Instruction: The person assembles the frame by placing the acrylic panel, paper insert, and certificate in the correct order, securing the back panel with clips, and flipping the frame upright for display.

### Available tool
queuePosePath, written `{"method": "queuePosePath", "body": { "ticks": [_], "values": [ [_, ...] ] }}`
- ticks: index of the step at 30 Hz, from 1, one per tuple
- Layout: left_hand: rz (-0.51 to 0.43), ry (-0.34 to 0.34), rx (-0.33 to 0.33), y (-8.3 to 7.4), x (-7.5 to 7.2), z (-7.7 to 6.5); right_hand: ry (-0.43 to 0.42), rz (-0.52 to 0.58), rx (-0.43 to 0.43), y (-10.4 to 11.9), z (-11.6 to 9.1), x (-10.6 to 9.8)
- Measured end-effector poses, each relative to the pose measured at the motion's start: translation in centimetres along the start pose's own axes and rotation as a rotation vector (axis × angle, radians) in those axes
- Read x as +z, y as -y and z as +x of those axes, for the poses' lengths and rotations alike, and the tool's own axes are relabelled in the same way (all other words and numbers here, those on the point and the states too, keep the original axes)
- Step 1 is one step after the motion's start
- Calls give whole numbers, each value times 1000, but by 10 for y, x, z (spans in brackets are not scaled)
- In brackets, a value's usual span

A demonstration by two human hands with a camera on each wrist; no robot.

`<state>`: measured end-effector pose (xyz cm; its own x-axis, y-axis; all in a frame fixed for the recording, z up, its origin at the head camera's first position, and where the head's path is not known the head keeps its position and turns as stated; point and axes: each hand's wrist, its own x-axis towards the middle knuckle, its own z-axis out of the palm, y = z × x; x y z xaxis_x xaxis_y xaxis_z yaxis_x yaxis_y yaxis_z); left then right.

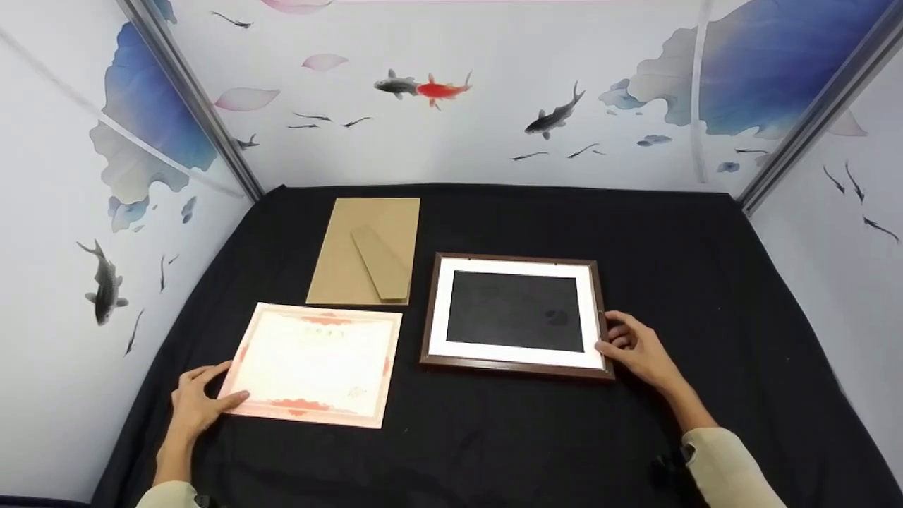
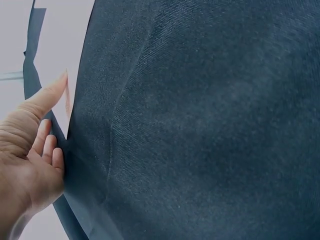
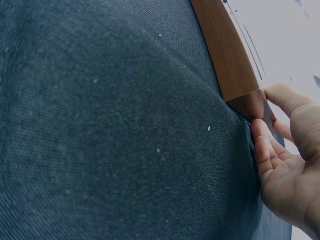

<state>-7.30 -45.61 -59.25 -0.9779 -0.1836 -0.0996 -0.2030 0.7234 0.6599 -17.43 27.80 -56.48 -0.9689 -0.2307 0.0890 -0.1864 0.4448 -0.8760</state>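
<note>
At the left of the head view lies a certificate, a pale sheet with a red and pink patterned border. My left hand holds its lower left corner, thumb on the printed face and fingers along the left edge. To the right is a brown picture frame with a white mat around a dark centre. My right hand grips its right side near the lower corner, thumb on top and fingers against the outer side. The right wrist view shows the frame's wooden edge beside those fingers.
Behind the certificate lies a tan backing board with its stand flap on the upper face. Black cloth covers the table. White panels painted with fish enclose the back and both sides.
</note>
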Motion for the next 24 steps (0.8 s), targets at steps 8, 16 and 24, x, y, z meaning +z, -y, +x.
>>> {"method": "queuePosePath", "body": {
  "ticks": [8, 16, 24],
  "values": [
    [-80, -160, 74, 0, 6, -1, -14, -27, -6, -28, 4, 3],
    [-27, -247, 76, -5, 8, -1, -17, -23, -6, -50, 6, 2],
    [-11, -229, 109, -5, 1, -3, -7, -15, -16, -50, 7, 0]
  ]
}}
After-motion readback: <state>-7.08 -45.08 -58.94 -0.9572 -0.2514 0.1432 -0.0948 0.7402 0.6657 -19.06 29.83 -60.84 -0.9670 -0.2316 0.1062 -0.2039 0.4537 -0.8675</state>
